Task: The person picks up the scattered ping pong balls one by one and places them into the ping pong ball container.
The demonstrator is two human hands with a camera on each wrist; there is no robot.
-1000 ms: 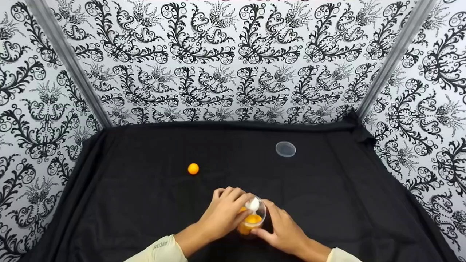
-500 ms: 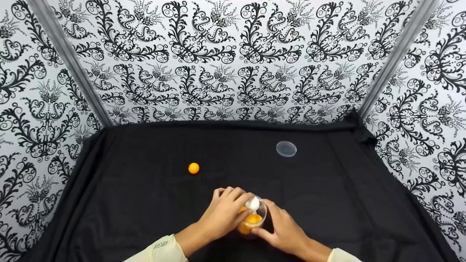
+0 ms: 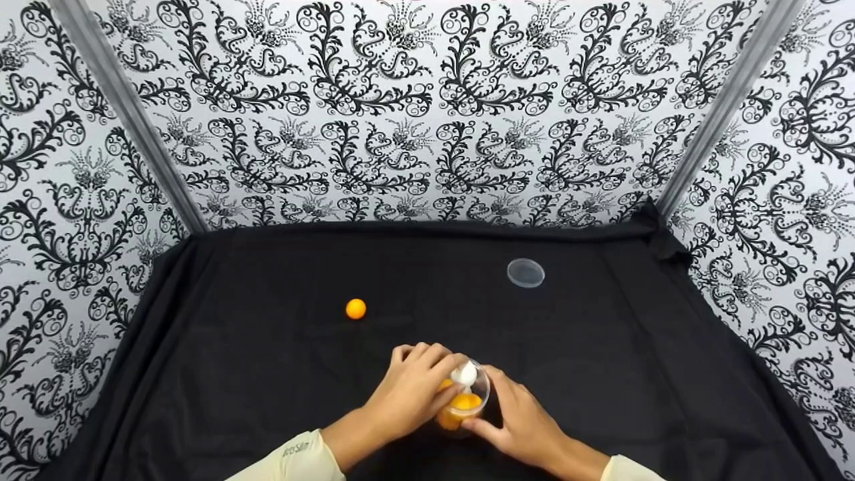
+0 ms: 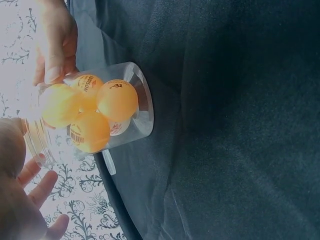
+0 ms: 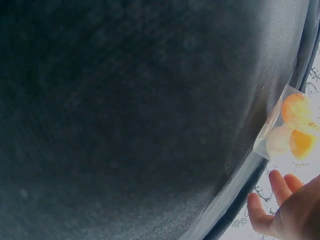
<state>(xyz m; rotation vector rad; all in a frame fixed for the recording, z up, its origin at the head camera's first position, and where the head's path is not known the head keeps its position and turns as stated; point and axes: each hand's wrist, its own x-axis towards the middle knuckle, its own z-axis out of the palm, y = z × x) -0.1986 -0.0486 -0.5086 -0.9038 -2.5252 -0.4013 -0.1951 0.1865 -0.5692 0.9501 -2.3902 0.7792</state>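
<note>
A clear plastic jar (image 3: 482,386), its mouth uncovered, holds several orange ping-pong balls (image 4: 90,131) and a white one (image 3: 467,373). My right hand (image 3: 524,424) grips the jar's right side, with the thumb at the front. On the left, my left hand (image 3: 414,387) holds the rim between thumb and index finger, partly covering the mouth. Its other fingers (image 4: 44,189) extend past the rim in the left wrist view. The jar's base is close to the black cloth; contact is unclear. Beyond my left hand, one orange ping-pong ball (image 3: 356,308) lies on the cloth.
A clear round lid (image 3: 526,273) lies flat toward the back right. Black cloth (image 3: 267,374) covers the table, bunched at its back right corner. Patterned panels (image 3: 427,120) stand behind and at both sides.
</note>
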